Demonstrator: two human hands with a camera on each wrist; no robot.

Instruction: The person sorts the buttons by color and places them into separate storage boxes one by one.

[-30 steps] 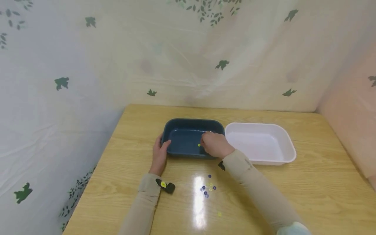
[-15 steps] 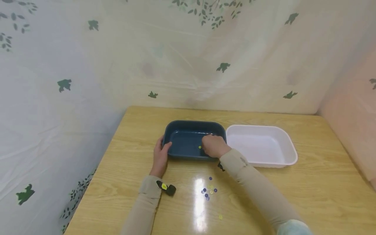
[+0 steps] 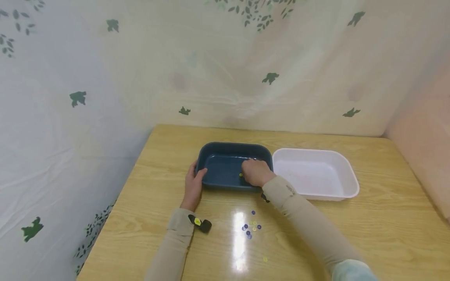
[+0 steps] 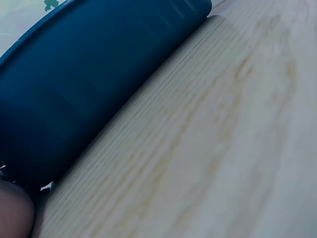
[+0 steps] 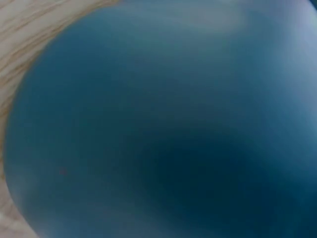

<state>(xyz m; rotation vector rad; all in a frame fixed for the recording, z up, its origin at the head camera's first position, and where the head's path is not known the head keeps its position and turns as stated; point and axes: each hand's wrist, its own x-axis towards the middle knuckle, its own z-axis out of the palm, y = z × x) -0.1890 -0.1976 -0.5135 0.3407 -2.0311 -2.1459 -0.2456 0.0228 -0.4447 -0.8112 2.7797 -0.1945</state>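
Note:
My left hand [image 3: 194, 186] grips the left end of a dark blue plastic tray [image 3: 219, 171], thumb over the rim and fingers along the outer wall. In the left wrist view the blue outer wall of the tray [image 4: 94, 79] rises from the wooden surface. Down inside the tray's right part is my right hand [image 3: 256, 172], its fingers curled and their tips hidden from the head view; I cannot tell what they hold. Just left of those fingers lies a small yellow disc [image 3: 240, 175], button-like. Blurred blue plastic [image 5: 148, 114] fills most of the right wrist view.
A white tray [image 3: 313, 171] stands right beside the blue one, their ends nearly meeting. Several small purple and yellow discs [image 3: 248, 233] lie on the wooden table [image 3: 147, 218] in front, with one yellow disc [image 3: 265, 259] nearer. A patterned cloth [image 3: 225, 70] hangs behind.
The head view has shifted slightly. Both hands keep their places at the blue tray, and the loose discs lie as before.

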